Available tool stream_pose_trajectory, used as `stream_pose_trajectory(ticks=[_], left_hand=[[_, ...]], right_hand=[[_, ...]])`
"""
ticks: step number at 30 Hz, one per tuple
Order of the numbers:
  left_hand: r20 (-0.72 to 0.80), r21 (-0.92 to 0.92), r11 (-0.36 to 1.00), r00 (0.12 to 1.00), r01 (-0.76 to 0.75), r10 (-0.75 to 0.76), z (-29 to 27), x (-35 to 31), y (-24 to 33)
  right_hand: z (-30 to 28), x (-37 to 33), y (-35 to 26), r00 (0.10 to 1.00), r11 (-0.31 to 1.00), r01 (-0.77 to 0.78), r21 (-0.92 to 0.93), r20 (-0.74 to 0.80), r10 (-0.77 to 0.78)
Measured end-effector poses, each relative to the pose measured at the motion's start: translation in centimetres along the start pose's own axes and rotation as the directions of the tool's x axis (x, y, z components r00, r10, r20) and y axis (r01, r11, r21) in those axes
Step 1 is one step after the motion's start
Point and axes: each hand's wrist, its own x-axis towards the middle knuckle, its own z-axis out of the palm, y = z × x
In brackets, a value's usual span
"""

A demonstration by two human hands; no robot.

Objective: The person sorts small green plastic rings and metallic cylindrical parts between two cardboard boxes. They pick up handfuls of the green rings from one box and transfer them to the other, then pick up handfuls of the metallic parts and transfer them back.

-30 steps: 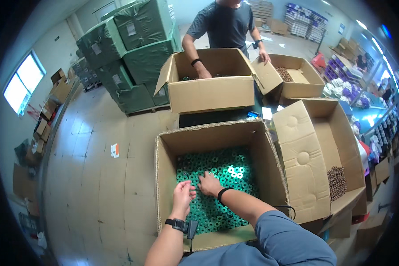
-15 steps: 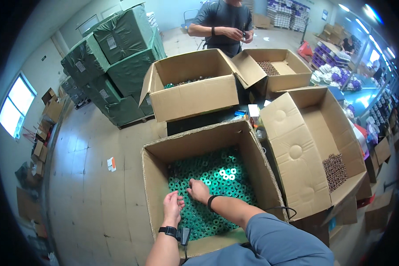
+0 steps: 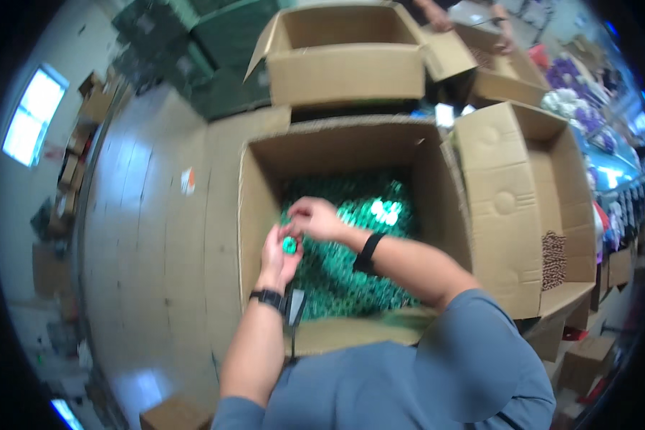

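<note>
My left hand (image 3: 276,259) is above the left side of a big cardboard box (image 3: 358,335), its fingers curled round a shiny green ring-shaped part (image 3: 289,245). Close against its fingertips is my right hand (image 3: 318,218), its fingers pinched together. Whatever the right fingertips hold, if anything, is too blurred to make out. Below both hands, many loose green ring-shaped parts (image 3: 358,279) cover the bottom of the box.
Another open carton (image 3: 347,75) stands beyond the box. To the right, a carton (image 3: 500,208) with raised flaps holds small copper-coloured pieces (image 3: 554,259). A co-worker's hands (image 3: 505,36) are over a far-right carton (image 3: 512,87). Green-wrapped bales (image 3: 233,39) stand far left.
My right hand has lifted from the green parts to meet my left fingers. A green ring now shows in my left hand. The view has tilted down, and the co-worker's hands are at the far-right carton.
</note>
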Motion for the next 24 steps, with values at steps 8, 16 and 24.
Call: stream_pose_trajectory(ticks=[8,16,24], left_hand=[[-0.169,0.173,0.984,0.982,-0.049,0.078,-0.3,-2.1,0.6],[-0.076,0.254,0.965,0.994,-0.062,0.084,0.2,-1.1,0.1],[-0.118,0.297,0.955,0.991,-0.018,0.056,0.7,-1.4,-0.2]], right_hand=[[0.4,-3.7,5.7,0.995,0.598,-0.067,-0.799,-0.011,0.096],[0.3,-4.9,7.1,0.994,0.39,0.065,-0.918,0.025,-0.105],[-2.4,-2.3,3.0,0.991,0.541,0.035,-0.84,-0.043,-0.13]])
